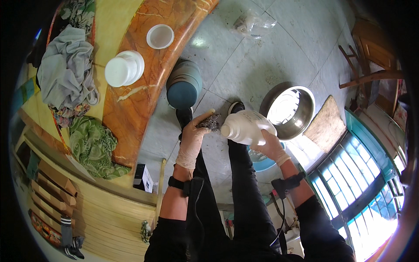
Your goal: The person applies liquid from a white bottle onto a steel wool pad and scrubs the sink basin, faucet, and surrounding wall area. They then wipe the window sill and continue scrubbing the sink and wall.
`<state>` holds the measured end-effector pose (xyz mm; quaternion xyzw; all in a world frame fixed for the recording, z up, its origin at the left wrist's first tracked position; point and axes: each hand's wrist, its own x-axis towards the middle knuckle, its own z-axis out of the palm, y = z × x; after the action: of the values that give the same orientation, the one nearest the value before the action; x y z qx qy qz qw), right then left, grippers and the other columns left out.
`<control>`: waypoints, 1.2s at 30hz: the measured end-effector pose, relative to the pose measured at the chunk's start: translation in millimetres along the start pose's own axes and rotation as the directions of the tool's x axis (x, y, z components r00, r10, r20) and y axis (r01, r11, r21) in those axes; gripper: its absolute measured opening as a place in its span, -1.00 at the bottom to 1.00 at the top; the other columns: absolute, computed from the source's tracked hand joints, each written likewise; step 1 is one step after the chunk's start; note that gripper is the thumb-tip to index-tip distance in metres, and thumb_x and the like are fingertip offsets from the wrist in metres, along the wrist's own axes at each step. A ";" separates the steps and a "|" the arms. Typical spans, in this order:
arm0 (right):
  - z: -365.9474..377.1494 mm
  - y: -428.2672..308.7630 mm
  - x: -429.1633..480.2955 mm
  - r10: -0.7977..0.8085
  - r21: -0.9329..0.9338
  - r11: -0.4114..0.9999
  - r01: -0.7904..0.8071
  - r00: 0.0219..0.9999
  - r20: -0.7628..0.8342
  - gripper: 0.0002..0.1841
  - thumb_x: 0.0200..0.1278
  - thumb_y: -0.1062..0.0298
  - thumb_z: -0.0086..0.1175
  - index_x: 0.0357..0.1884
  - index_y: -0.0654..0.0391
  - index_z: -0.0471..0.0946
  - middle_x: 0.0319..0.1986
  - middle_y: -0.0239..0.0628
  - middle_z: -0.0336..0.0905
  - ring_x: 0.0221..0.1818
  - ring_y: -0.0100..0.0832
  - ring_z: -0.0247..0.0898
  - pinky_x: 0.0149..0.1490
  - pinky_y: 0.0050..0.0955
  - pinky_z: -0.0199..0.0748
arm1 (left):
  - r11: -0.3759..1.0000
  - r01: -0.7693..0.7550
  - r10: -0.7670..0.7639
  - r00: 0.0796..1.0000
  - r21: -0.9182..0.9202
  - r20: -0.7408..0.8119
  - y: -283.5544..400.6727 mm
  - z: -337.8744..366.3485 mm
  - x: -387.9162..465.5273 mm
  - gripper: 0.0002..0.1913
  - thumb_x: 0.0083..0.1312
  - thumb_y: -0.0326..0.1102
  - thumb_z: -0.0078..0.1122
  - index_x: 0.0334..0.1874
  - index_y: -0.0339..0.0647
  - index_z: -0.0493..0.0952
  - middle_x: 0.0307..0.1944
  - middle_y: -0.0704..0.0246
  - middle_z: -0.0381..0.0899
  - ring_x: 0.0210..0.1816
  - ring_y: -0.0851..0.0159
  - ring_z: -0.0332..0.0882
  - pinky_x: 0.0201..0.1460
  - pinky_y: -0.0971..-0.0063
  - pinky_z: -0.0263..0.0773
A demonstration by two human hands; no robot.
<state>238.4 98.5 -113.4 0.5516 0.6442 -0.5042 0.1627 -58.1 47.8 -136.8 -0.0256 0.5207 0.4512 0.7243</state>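
Observation:
My left hand [193,139], in a thin pale glove, grips a steel wool scrubber [210,122]. Also gloved, my right hand [271,146] holds a whitish plastic bottle [250,126] tipped on its side. The bottle's neck points left, close beside the scrubber. Whether the bottle is capped I cannot tell. Beneath the bottle and my right hand, a light blue basin [262,163] is partly hidden on the tiled floor. Just beyond my right hand stands a large stainless steel basin [289,111].
A blue-grey bucket [184,85] stands beside the orange marble ledge [144,101]. On the ledge are a white cup [160,36] and stacked white containers [124,68]. Clothes [67,68] lie at the left. A plastic bag [253,25], a mat [326,125] and a wooden chair [370,79] are farther off.

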 end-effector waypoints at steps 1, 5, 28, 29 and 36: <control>-0.8 2.3 7.0 -0.014 0.043 0.999 0.014 1.000 0.008 -0.41 -0.11 0.07 0.39 -0.07 0.26 0.51 -0.19 0.07 0.61 -0.12 0.06 0.55 -0.01 -0.15 0.50 | 0.999 -0.019 0.018 1.000 -0.041 -0.021 -3.2 -0.3 1.5 -0.47 0.16 -0.69 -0.07 0.26 -0.45 0.45 0.17 0.20 0.54 0.16 0.32 0.51 0.31 0.53 0.35; -7.8 9.5 27.7 0.008 0.161 0.987 -0.013 0.999 0.032 -0.47 -0.12 0.16 0.39 -0.10 0.25 0.54 -0.25 -0.03 0.61 -0.17 -0.11 0.55 -0.03 -0.25 0.49 | 0.970 -0.076 0.047 0.991 -0.232 -0.128 -16.9 -4.4 8.8 -0.42 0.16 -0.62 -0.01 0.32 -0.46 0.37 0.17 0.15 0.50 0.14 0.27 0.49 0.30 0.41 0.34; 32.8 -26.4 352.9 0.311 0.546 0.828 -0.128 0.915 -0.259 -0.57 0.04 0.30 0.39 -0.03 0.23 0.61 -0.16 -0.30 0.67 -0.16 -0.45 0.53 0.02 -0.47 0.42 | 0.905 0.106 -0.163 0.981 -0.412 -0.104 -81.0 -30.8 -69.4 -0.46 0.23 -0.61 0.04 0.32 -0.47 0.35 0.16 0.15 0.53 0.11 0.26 0.54 0.27 0.40 0.40; 36.5 -20.8 358.1 0.280 0.580 0.809 -0.097 0.931 -0.235 -0.57 0.04 0.28 0.39 -0.03 0.22 0.62 -0.17 -0.29 0.68 -0.16 -0.45 0.54 0.01 -0.47 0.43 | 0.904 0.117 -0.174 0.979 -0.412 -0.104 -80.7 -32.6 -72.3 -0.47 0.23 -0.60 0.04 0.32 -0.46 0.35 0.16 0.15 0.53 0.11 0.27 0.54 0.27 0.41 0.40; 37.6 -48.0 293.2 0.279 0.557 0.827 -0.072 0.914 -0.295 -0.65 0.13 0.25 0.29 -0.05 0.19 0.66 -0.21 -0.26 0.70 -0.20 -0.45 0.56 0.00 -0.46 0.47 | 0.908 0.128 -0.164 0.985 -0.398 -0.057 -69.0 -27.9 -82.6 -0.43 0.19 -0.61 0.03 0.33 -0.50 0.33 0.20 0.19 0.51 0.16 0.33 0.50 0.29 0.50 0.37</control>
<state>84.1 233.3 -331.8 0.7163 0.4421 -0.5349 -0.0734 -35.7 -59.0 -115.1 -0.2292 0.4479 0.4895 0.7122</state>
